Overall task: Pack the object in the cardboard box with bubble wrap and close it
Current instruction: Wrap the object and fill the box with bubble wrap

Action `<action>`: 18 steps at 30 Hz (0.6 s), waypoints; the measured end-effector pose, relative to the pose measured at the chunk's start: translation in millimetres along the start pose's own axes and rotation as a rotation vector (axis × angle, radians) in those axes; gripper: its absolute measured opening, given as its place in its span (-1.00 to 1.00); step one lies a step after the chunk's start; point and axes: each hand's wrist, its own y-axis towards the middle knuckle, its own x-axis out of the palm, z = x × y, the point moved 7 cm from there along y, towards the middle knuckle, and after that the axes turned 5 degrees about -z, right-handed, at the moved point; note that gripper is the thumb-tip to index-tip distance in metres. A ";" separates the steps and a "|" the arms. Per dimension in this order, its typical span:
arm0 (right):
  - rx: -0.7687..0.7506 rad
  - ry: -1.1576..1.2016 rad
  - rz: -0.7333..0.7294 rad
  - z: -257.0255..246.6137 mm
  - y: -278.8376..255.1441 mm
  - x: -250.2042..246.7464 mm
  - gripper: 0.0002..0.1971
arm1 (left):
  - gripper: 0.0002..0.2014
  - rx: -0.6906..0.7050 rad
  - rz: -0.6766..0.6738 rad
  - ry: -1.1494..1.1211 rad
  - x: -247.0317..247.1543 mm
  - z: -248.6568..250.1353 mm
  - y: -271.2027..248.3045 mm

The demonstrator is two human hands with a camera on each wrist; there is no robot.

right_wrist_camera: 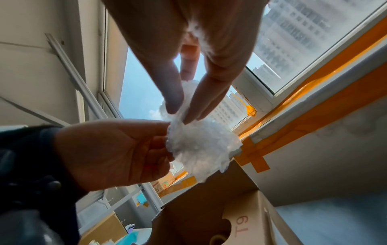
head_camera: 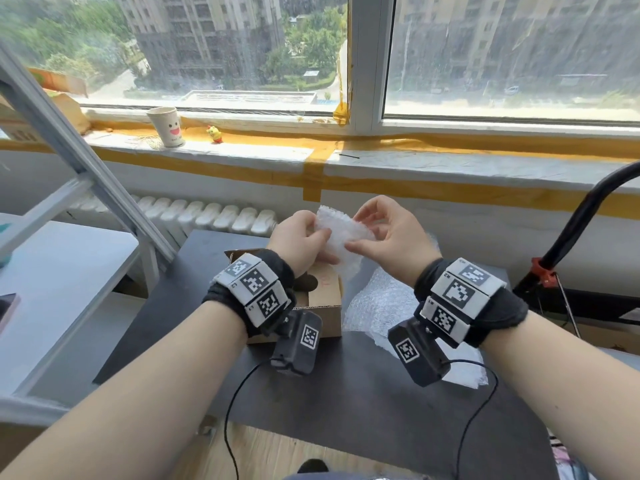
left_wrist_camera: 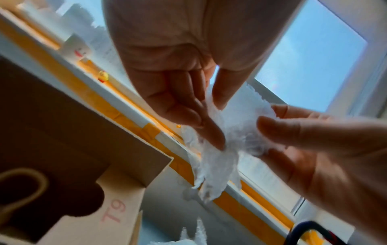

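1. The bubble wrap bundle (head_camera: 341, 233) is held in the air between both hands, directly above the open cardboard box (head_camera: 323, 306).
2. The left hand (head_camera: 301, 242) and the right hand (head_camera: 394, 237) each pinch one of its 2 ends; its long axis runs left to right.
3. Both hands are equally near; I judge the next move is straight down.

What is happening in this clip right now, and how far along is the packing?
A person holds a bundle of bubble wrap in the air with both hands: the left hand and the right hand each pinch it by the fingers. It hangs above the open cardboard box on the dark table. More bubble wrap sheet lies to the right of the box. What is inside the bundle cannot be seen. Nothing is closed yet.
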 end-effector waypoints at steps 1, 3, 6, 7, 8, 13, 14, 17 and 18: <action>0.000 0.003 -0.004 -0.3 1.6 0.6 -0.62 | -0.91 -0.030 -0.027 -0.080 1.8 -1.4 -2.1; -0.004 0.004 -0.030 -0.9 6.2 3.1 -0.63 | -0.92 -0.069 -0.079 -0.206 5.0 0.0 -7.7; -0.034 -0.019 -0.062 -4.1 13.1 8.9 -0.66 | -0.92 -0.107 -0.098 -0.319 2.9 2.5 -16.2; -0.045 -0.021 -0.082 -6.0 14.4 12.3 -0.69 | -0.92 -0.118 -0.087 -0.347 0.3 1.9 -18.7; -0.052 -0.014 -0.110 -8.1 15.0 16.5 -0.74 | -0.89 -0.125 -0.071 -0.367 -2.9 0.8 -21.2; -0.077 0.053 -0.276 -23.1 12.5 40.7 -0.88 | -0.89 -0.088 0.076 -0.383 -27.4 -8.2 -33.7; -0.087 0.070 -0.305 -25.5 12.0 45.7 -0.88 | -0.88 -0.081 0.094 -0.395 -31.2 -11.1 -35.4; -0.106 0.117 -0.327 -22.9 17.4 57.1 -0.81 | -0.79 -0.072 0.122 -0.423 -39.8 -18.9 -40.6; -0.101 0.111 -0.322 -20.9 20.0 61.0 -0.78 | -0.82 -0.072 0.130 -0.424 -42.7 -21.3 -42.2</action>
